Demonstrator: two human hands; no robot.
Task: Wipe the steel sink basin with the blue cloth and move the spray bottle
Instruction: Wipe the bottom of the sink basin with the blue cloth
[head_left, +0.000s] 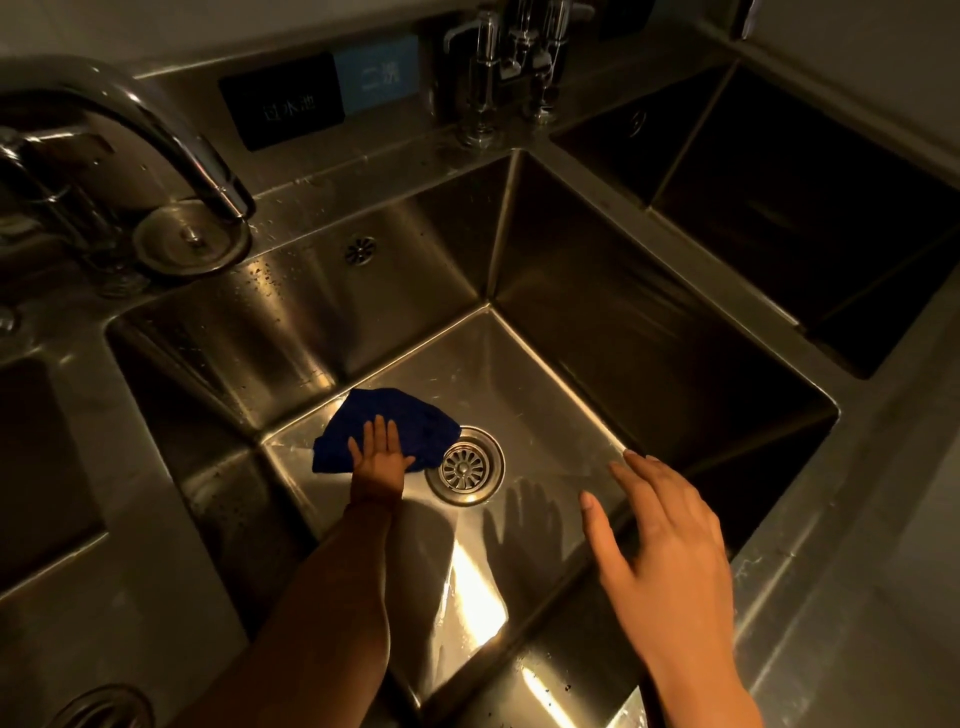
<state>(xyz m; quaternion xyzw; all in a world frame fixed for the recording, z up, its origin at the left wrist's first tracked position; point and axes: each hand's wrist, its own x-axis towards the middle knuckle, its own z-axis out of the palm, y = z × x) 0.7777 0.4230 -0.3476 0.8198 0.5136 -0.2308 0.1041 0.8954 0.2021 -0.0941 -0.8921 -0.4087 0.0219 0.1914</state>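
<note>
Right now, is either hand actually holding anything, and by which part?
Nothing is gripped. The left hand presses flat, fingers straight, on the near edge of the blue cloth on the basin floor. The right hand hovers open and holds nothing.

commercial kitchen wash station: row of deep steel sinks (571, 249), labelled signs (283, 101)

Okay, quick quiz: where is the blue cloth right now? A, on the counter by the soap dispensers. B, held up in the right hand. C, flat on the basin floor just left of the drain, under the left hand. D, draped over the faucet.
C: the blue cloth lies on the basin floor beside the drain, with the left hand pressing flat on it.
</note>
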